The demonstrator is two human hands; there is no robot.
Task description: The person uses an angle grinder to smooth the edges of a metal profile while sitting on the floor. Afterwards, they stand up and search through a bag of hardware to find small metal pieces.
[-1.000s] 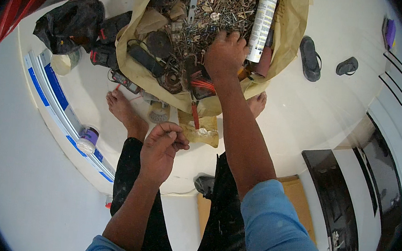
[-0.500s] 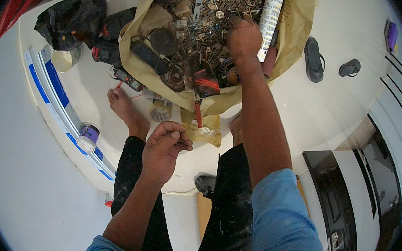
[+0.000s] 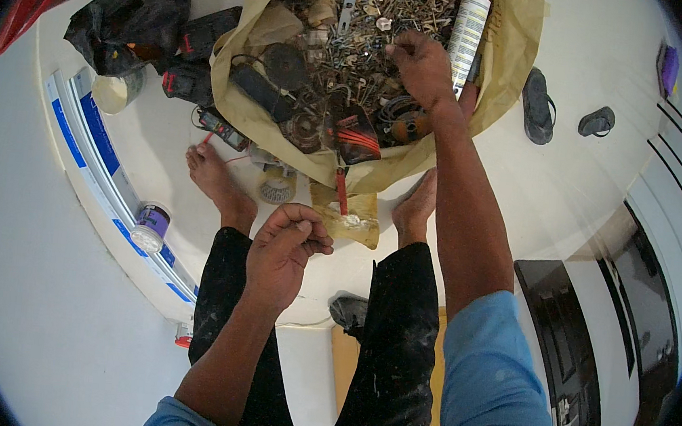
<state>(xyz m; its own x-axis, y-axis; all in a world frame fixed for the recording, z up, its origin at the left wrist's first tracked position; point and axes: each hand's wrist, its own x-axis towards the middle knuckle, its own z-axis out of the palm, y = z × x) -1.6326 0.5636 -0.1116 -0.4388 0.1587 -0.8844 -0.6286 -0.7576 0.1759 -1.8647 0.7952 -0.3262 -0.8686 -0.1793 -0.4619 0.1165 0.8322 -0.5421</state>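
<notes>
A wide tan fabric bag (image 3: 506, 73) lies spread on the floor, filled with a heap of loose screws and small fittings (image 3: 369, 77). Over this heap is my right hand (image 3: 425, 73), thumb and fingertips pinched together; whatever they hold is too small to make out. Beside it, at the bag's right, lies a white sealant tube (image 3: 467, 41). My left hand (image 3: 283, 248) is held palm up above my knees with its fingers curled in against the thumb, and their contents are hidden. A flat metal bracket (image 3: 349, 3) rests on the heap.
A red-handled tool (image 3: 341, 190) hangs at the bag's near edge above a yellowish sheet (image 3: 360, 229). Tape rolls (image 3: 277, 187), a meter (image 3: 222, 130) and a black plastic bag (image 3: 134, 24) are at left. Black sandals (image 3: 538, 108) lie at right. My bare feet flank the sheet.
My right hand has lifted slightly and shifted right, its pinched fingertips now showing above the heap. The whole view has shifted a little; my left hand keeps its curled pose.
</notes>
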